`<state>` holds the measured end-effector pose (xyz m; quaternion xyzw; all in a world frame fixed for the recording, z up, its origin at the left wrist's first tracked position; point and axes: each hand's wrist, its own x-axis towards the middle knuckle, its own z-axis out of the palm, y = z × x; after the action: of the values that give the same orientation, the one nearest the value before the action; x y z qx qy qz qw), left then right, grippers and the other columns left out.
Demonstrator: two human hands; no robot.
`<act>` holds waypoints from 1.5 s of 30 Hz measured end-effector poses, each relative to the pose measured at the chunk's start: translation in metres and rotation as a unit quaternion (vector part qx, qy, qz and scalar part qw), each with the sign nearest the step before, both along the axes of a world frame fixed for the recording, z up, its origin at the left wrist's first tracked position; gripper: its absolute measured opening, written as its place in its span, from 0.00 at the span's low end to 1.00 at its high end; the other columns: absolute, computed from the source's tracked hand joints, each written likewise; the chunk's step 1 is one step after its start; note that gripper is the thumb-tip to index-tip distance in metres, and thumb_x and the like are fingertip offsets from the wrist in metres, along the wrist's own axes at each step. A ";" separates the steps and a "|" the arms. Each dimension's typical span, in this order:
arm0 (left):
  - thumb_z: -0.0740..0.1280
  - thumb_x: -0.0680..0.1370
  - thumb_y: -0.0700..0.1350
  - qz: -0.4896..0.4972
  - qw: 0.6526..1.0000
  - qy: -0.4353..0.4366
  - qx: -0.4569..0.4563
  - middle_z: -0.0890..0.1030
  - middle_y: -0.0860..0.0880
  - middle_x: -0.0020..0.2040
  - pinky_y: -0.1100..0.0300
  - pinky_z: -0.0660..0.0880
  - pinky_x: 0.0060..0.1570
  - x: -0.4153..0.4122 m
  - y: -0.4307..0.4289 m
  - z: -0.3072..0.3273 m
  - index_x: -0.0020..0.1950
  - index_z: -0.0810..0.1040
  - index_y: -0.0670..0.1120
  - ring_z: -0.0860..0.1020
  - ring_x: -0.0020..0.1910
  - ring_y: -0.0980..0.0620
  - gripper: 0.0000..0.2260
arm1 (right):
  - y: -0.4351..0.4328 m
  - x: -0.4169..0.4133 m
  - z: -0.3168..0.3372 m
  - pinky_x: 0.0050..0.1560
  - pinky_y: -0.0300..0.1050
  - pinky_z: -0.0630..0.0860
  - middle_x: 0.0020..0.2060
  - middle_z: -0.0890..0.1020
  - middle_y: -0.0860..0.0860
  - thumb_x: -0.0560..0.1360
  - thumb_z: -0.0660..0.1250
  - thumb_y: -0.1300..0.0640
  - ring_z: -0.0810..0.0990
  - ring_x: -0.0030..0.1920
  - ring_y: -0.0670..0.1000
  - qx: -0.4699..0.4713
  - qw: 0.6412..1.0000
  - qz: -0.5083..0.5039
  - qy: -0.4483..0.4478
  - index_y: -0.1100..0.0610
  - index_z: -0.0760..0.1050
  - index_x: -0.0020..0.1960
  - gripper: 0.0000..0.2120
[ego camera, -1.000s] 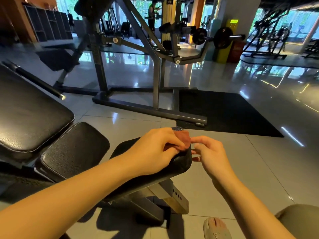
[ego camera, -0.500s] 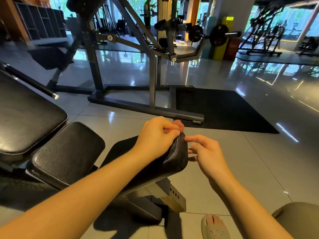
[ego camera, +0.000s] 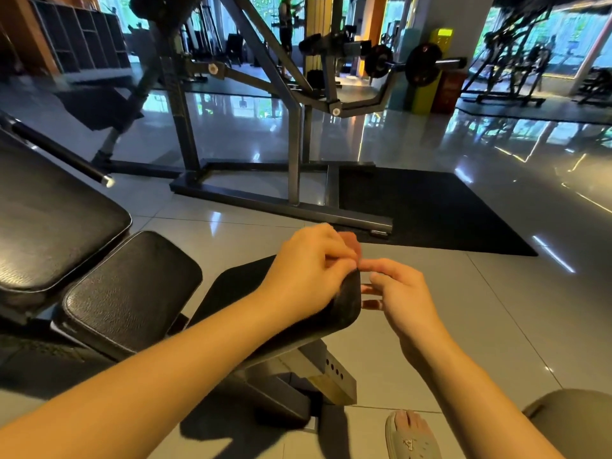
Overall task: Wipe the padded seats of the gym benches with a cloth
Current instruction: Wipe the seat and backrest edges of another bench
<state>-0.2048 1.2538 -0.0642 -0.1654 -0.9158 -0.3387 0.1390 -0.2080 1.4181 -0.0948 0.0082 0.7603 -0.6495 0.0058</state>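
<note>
The left hand (ego camera: 308, 273) lies over the far right end of a narrow seat pad (ego camera: 238, 283), its fingers curled down tight and clamped on a reddish-brown cloth (ego camera: 351, 242). Only a small soft-looking fold of the cloth shows, past the knuckles at the pad's rounded tip. The pad is black grained vinyl, oblong with rounded corners; its long axis runs from near left to far right, and the tip points toward a flat black floor mat (ego camera: 430, 213). Under it sits a square metal support (ego camera: 331, 376) drilled with a row of small holes.

The right hand (ego camera: 404, 293) hangs just right of the pad's tip, fingers loosely bent and slightly apart. Its forefinger reaches to the left hand's fingertips; whether it grips the cloth cannot be told.

To the left lie a shorter second pad (ego camera: 129, 293) and a broad back pad (ego camera: 49, 226), both pebbled black vinyl with pale piped edges. The floor (ego camera: 496, 326) is glossy grey tile. Beyond stands a grey steel machine frame (ego camera: 294, 160) of square tubing. A pale shoe (ego camera: 410, 438) shows at the near edge
</note>
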 end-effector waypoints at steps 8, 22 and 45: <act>0.70 0.80 0.45 0.019 0.985 -0.071 0.153 0.85 0.57 0.55 0.54 0.78 0.64 -0.035 -0.005 0.000 0.56 0.87 0.52 0.81 0.55 0.62 0.08 | 0.000 0.000 -0.006 0.34 0.32 0.77 0.49 0.76 0.35 0.79 0.70 0.61 0.80 0.43 0.39 0.011 1.000 -0.008 0.023 0.50 0.81 0.59 0.11; 0.69 0.81 0.46 0.018 0.982 -0.061 0.178 0.86 0.58 0.55 0.56 0.78 0.63 -0.032 0.007 -0.001 0.57 0.86 0.52 0.81 0.56 0.63 0.08 | 0.002 -0.003 -0.010 0.33 0.31 0.77 0.48 0.76 0.34 0.78 0.72 0.60 0.81 0.43 0.36 -0.006 0.999 0.010 0.038 0.49 0.81 0.60 0.13; 0.67 0.82 0.47 0.101 0.958 0.025 0.267 0.84 0.62 0.45 0.76 0.74 0.51 0.002 0.008 0.007 0.50 0.85 0.55 0.79 0.49 0.69 0.07 | 0.011 0.004 -0.012 0.41 0.35 0.80 0.59 0.81 0.44 0.77 0.70 0.66 0.84 0.49 0.43 -0.069 0.996 0.055 0.005 0.49 0.81 0.63 0.19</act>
<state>-0.2031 1.2613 -0.0576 -0.0372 -0.8004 -0.5505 0.2344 -0.2037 1.4290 -0.1071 -0.0372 0.7129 -0.6992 0.0386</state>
